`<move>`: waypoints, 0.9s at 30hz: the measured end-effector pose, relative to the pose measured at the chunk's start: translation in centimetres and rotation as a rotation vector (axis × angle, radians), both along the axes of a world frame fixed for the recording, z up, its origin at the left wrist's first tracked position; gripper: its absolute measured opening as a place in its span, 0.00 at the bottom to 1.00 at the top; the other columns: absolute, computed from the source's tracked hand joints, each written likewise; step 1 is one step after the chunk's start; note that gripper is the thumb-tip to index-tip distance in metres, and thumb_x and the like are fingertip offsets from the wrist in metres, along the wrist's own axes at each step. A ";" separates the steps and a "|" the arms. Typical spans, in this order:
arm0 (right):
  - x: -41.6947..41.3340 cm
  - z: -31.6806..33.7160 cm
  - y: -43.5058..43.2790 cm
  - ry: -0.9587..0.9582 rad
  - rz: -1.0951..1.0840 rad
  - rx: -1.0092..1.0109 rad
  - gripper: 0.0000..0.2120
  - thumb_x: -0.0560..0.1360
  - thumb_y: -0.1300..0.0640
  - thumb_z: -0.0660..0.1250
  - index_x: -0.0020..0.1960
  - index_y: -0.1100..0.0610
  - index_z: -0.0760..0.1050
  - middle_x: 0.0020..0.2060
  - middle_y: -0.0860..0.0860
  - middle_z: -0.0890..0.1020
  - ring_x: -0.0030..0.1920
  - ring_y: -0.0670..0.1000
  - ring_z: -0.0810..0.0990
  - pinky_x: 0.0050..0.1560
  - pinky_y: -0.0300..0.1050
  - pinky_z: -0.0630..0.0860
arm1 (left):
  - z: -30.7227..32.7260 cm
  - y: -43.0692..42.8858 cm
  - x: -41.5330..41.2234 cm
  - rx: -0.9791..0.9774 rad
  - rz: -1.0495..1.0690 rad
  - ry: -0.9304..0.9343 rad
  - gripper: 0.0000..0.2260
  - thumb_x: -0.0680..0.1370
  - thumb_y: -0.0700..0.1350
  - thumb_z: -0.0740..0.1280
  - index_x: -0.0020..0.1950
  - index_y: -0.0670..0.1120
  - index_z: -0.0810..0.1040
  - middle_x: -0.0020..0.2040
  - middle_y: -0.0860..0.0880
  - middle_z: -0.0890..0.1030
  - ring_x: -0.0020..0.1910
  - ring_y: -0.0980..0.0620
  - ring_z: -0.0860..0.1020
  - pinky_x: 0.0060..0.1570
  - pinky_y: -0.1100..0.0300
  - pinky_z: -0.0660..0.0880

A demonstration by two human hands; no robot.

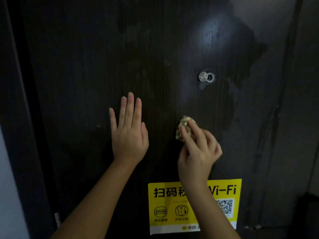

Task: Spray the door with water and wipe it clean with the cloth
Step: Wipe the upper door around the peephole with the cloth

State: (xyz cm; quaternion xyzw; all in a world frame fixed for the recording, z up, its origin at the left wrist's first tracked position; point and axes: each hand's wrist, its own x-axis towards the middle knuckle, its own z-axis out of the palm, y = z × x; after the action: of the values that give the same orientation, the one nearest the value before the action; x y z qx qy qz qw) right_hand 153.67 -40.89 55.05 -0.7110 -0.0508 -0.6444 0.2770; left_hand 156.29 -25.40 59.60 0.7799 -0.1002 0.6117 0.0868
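A dark wood-grain door [82, 66] fills the view, with a wet, darker patch across its upper middle and right. My left hand [128, 133] lies flat against the door, palm on the wood, fingers pointing up and slightly spread, holding nothing. To its right, my right hand [198, 149] presses a small crumpled pale cloth [183, 125] against the door, with the cloth bunched under the fingertips. No spray bottle is in view.
A metal peephole with its swivel cover [206, 77] sits above my right hand. A yellow Wi-Fi sticker with a QR code [165, 204] is stuck low on the door, partly behind my right forearm. The door frame [19, 100] runs down the left.
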 end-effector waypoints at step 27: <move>0.0 -4.1 -6.0 -0.018 0.025 0.268 0.22 0.70 0.72 0.62 0.62 0.60 0.78 0.61 0.53 0.76 0.58 0.58 0.73 0.62 0.30 0.64 | 0.0 0.0 0.0 0.019 0.035 0.001 0.26 0.80 0.44 0.54 0.78 0.43 0.52 0.79 0.43 0.51 0.78 0.47 0.47 0.75 0.43 0.45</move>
State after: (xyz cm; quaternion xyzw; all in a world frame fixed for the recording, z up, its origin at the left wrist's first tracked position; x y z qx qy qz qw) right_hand 153.72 -46.84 50.93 -0.6611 0.0245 -0.6483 0.3769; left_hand 156.34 -25.38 59.56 0.7827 -0.0921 0.6117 0.0687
